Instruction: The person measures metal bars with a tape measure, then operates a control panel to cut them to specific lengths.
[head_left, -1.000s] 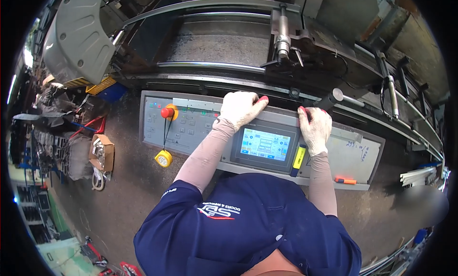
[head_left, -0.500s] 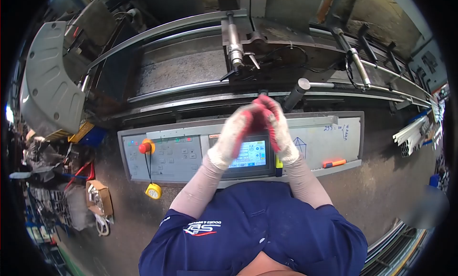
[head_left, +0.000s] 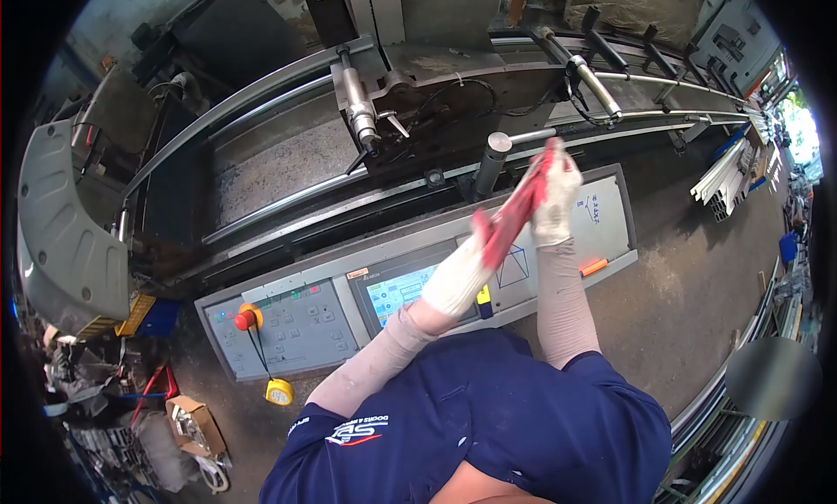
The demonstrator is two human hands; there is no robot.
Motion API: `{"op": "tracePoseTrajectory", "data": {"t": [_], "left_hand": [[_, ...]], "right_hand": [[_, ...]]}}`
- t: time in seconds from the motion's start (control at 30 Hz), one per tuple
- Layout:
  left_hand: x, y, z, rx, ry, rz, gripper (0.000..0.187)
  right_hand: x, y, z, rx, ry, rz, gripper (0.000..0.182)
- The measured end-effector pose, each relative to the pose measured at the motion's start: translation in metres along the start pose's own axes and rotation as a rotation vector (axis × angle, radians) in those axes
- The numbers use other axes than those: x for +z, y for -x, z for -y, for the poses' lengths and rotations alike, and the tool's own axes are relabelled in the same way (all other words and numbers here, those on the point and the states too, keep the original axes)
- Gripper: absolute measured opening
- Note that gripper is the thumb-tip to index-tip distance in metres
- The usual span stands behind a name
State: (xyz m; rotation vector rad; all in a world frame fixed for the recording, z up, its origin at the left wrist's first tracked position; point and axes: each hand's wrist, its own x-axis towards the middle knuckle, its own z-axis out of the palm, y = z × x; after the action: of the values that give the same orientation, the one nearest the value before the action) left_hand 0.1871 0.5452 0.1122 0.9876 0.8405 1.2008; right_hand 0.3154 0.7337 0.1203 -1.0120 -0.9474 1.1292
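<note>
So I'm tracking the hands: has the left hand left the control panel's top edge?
Yes. The left hand lifted off the control panel, meeting the right hand above it.

You stand in a metal fabrication workshop: a heavy machine bed (head_left: 288,160) with guide rails, a control panel (head_left: 288,325) with touchscreen (head_left: 397,293), aluminium profiles (head_left: 728,177) stacked aside, concrete floor (head_left: 671,303).

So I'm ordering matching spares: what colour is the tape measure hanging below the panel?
Yellow: the tape measure shows best in the head view.
</note>
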Motion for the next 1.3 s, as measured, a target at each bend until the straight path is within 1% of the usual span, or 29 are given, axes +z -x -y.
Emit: {"op": "tracePoseTrajectory", "data": {"t": [0.03, 0.07, 0.13, 0.17, 0.2, 0.27, 0.33, 0.37, 0.4, 0.47, 0.5, 0.6, 0.63, 0.67, 0.73, 0.77, 0.8, 0.87, 0.9, 0.93, 1.0, 1.03, 1.07, 1.1, 1.13, 1.17, 1.23, 1.27, 1.3], "left_hand": [[0.007, 0.003, -0.001, 0.233, 0.057, 0.019, 0.054], [0.007, 0.002, -0.009, 0.171, 0.169, -0.05, 0.053], [0.007, -0.002, -0.033, 0.054, 0.396, -0.203, 0.05], [-0.012, -0.006, -0.019, 0.263, 0.195, -0.198, 0.047], [-0.022, -0.006, -0.022, 0.318, 0.226, -0.226, 0.045], [-0.019, -0.013, -0.075, 0.407, 0.078, -0.186, 0.039], [-0.037, -0.027, -0.046, 0.444, -0.2, -0.517, 0.037], [-0.039, -0.031, -0.046, 0.491, -0.189, -0.467, 0.039], [-0.043, -0.034, -0.047, 0.538, -0.177, -0.404, 0.041], [-0.059, -0.038, -0.048, 0.513, -0.41, -0.545, 0.039], [-0.067, -0.041, -0.046, 0.491, -0.517, -0.6, 0.042], [-0.106, -0.049, -0.025, 0.44, -0.816, -0.858, 0.04], [-0.117, -0.048, -0.028, 0.507, -0.784, -0.875, 0.037], [-0.121, -0.048, -0.028, 0.434, -0.788, -0.921, 0.038], [-0.134, -0.046, -0.035, 0.513, -0.904, -0.97, 0.039], [-0.138, -0.044, -0.04, 0.502, -0.87, -0.985, 0.039], [-0.135, -0.039, -0.047, 0.48, -0.828, -0.988, 0.039], [-0.141, -0.041, -0.042, 0.461, -0.794, -1.005, 0.038], [-0.14, -0.041, -0.039, 0.457, -0.802, -0.983, 0.037], [-0.14, -0.041, -0.036, 0.454, -0.811, -0.966, 0.037], [-0.152, -0.042, -0.039, 0.509, -0.874, -0.995, 0.042], [-0.189, -0.043, -0.037, 0.567, -0.851, -0.967, 0.047], [-0.208, -0.039, -0.048, 0.58, -0.716, -1.04, 0.05], [-0.219, -0.033, -0.062, 0.442, -0.5, -1.067, 0.048], [-0.208, -0.028, -0.083, 0.425, -0.517, -1.029, 0.041], [-0.203, -0.03, -0.09, 0.453, -0.439, -0.932, 0.043], [-0.196, -0.04, -0.088, 0.513, -0.322, -0.788, 0.042], [-0.161, -0.04, -0.1, 0.489, -0.013, -0.701, 0.042], [-0.144, -0.039, -0.102, 0.429, -0.042, -0.733, 0.041]], "right_hand": [[-0.005, -0.006, 0.009, 0.013, -0.055, -0.013, 0.044], [-0.014, -0.011, 0.019, 0.027, -0.038, 0.148, 0.04], [-0.013, -0.018, 0.025, -0.056, 0.416, 0.364, 0.033], [-0.011, -0.013, 0.022, -0.128, 0.353, 0.434, 0.04], [0.001, 0.001, 0.022, -0.106, 0.068, 0.403, 0.055], [0.007, 0.02, 0.038, 0.062, -0.336, 0.559, 0.067], [0.019, 0.056, 0.04, 0.422, -0.595, 1.034, 0.073], [0.02, 0.065, 0.012, 0.636, -0.669, 1.188, 0.08], [0.035, 0.102, 0.02, 0.571, -0.432, 0.91, 0.073], [0.044, 0.108, 0.004, 0.739, -0.833, 0.86, 0.068], [0.045, 0.105, 0.001, 0.801, -1.002, 0.918, 0.057], [0.058, 0.123, 0.004, 0.709, -0.851, 0.885, 0.05], [0.053, 0.13, 0.006, 0.665, -0.818, 0.949, 0.049], [0.05, 0.134, 0.015, 0.694, -0.748, 0.966, 0.051], [0.042, 0.142, 0.022, 0.776, -0.725, 0.905, 0.056], [0.038, 0.145, 0.013, 0.765, -0.744, 0.936, 0.058], [0.031, 0.145, 0.014, 0.303, -0.323, 1.155, 0.059], [0.017, 0.143, 0.006, 0.487, -0.255, 1.041, 0.059], [0.019, 0.142, 0.017, 0.305, -0.074, 1.109, 0.061], [0.015, 0.14, 0.021, 0.189, 0.078, 1.131, 0.061], [-0.008, 0.133, 0.016, 0.039, 0.36, 1.251, 0.059], [-0.023, 0.138, 0.007, 0.055, 0.204, 1.213, 0.059], [-0.039, 0.142, 0.002, 0.179, 0.039, 1.232, 0.061], [-0.057, 0.146, -0.003, 0.303, -0.129, 1.248, 0.062], [-0.066, 0.15, -0.005, 0.432, -0.307, 1.251, 0.064], [-0.063, 0.15, -0.005, 0.408, -0.315, 1.115, 0.074], [-0.048, 0.14, -0.006, 0.355, -0.157, 0.954, 0.081], [-0.038, 0.13, -0.006, 0.316, -0.078, 0.871, 0.084], [-0.032, 0.123, -0.014, 0.354, -0.13, 0.815, 0.089]]}}
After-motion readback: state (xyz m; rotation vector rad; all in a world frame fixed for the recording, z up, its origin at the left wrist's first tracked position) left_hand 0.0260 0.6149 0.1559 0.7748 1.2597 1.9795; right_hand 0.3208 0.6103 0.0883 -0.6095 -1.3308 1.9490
